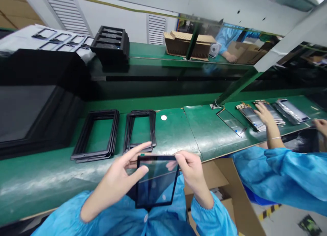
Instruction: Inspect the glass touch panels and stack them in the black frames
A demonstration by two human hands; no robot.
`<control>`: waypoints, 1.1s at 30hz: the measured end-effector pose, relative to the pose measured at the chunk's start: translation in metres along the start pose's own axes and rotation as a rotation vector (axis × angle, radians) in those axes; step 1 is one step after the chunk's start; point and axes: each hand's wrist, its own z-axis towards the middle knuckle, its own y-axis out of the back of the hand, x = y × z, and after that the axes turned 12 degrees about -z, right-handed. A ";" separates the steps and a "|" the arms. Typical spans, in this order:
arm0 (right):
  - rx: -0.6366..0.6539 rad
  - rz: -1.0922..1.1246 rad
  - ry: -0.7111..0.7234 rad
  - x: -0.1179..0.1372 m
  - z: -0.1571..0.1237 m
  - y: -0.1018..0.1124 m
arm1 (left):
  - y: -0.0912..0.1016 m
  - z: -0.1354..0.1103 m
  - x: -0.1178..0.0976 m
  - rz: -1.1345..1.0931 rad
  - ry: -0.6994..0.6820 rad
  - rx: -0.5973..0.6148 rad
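Observation:
I hold a dark glass panel with a black border (155, 181) upright in front of my chest, just off the near edge of the green belt (176, 130). My left hand (120, 176) grips its left edge, thumb on the glass face and index finger stretched along the top corner. My right hand (192, 169) pinches the top right corner, with its fingers behind the panel. Two stacks of black rectangular frames (95, 135) (140, 128) lie on the belt just beyond my hands.
A co-worker in a blue sleeve (286, 171) on my right touches a row of glass panels (255, 118). Black trays (111, 42) and cardboard boxes (190, 43) sit on the far shelf. A large black tray (30, 116) lies left. An open carton (230, 195) stands below right.

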 end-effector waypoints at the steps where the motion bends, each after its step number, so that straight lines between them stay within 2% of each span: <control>1: 0.049 -0.042 0.026 0.001 0.001 -0.004 | 0.001 0.002 -0.004 0.095 -0.029 0.057; 3: 0.112 -0.055 0.053 0.001 0.003 -0.008 | 0.001 0.006 -0.010 0.232 -0.038 0.196; 5: 0.033 -0.011 0.049 -0.002 0.004 -0.004 | 0.000 0.007 -0.013 0.222 0.020 0.239; 8: -0.247 -0.038 0.031 -0.020 0.004 0.019 | 0.003 0.004 -0.007 -0.004 0.105 0.070; 9: -0.284 -0.045 0.017 -0.028 0.002 0.027 | 0.004 0.003 -0.004 -0.088 0.109 0.000; 11: -0.215 0.079 -0.044 -0.044 -0.001 0.037 | 0.005 0.000 0.003 -0.209 0.085 -0.098; 13: -0.129 0.238 -0.115 -0.052 -0.007 0.037 | 0.005 -0.002 0.010 -0.266 0.060 -0.176; 15: -0.140 0.319 -0.163 -0.052 -0.013 0.031 | 0.003 -0.002 0.015 -0.282 0.051 -0.229; 18: -0.227 0.310 -0.184 -0.041 -0.018 0.023 | 0.003 -0.001 0.017 -0.200 0.002 -0.241; 19: -0.236 0.299 -0.186 -0.037 -0.019 0.022 | 0.004 -0.001 0.015 -0.109 -0.058 -0.243; 21: -0.240 0.272 -0.179 -0.029 -0.019 0.021 | 0.007 0.003 0.009 0.188 -0.262 -0.267; 23: -0.236 0.239 -0.157 -0.023 -0.020 0.022 | 0.008 0.009 -0.001 0.535 -0.497 -0.229; 24: -0.228 0.222 -0.145 -0.022 -0.021 0.021 | 0.007 0.013 -0.005 0.669 -0.584 -0.162; 26: -0.215 0.185 -0.129 -0.020 -0.023 0.019 | 0.003 0.021 -0.011 0.789 -0.677 0.016; 29: -0.204 0.122 -0.153 -0.022 -0.028 0.014 | -0.008 0.029 -0.011 0.728 -0.605 0.189; 31: -0.183 0.101 -0.186 -0.023 -0.029 0.010 | -0.011 0.029 -0.009 0.651 -0.522 0.213; 33: -0.120 0.122 -0.194 -0.023 -0.027 0.007 | -0.002 0.026 -0.009 0.565 -0.420 0.207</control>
